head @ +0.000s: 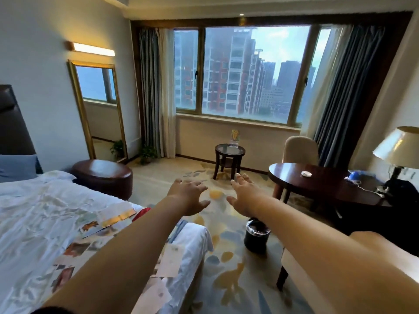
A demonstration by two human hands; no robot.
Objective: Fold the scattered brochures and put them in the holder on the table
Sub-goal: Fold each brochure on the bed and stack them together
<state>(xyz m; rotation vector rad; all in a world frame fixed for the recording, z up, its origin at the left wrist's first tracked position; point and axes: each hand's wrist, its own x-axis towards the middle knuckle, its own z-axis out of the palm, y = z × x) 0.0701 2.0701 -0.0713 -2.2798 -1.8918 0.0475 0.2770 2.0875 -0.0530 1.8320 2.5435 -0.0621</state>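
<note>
Both the left hand point(189, 196) and right hand point(246, 194) reach out with fingers spread and empty, right of the bed point(34, 211) strewn with brochures point(108, 220).

Hazy daylight from the window point(256, 71) lights your view; a wall light point(94, 49) glows warm above the mirror point(97, 105); the right side around the lamp point(399, 145) lies dim; the wide lens bows the curtains point(350, 87) and walls point(34, 53) at the edges; linen on the bed point(34, 211) looks smeared, fine detail lost.

Multicoloured brochures point(90, 226), white bed point(34, 211), blue-yellow carpet point(226, 266), perhaps leaf-patterned.
</note>
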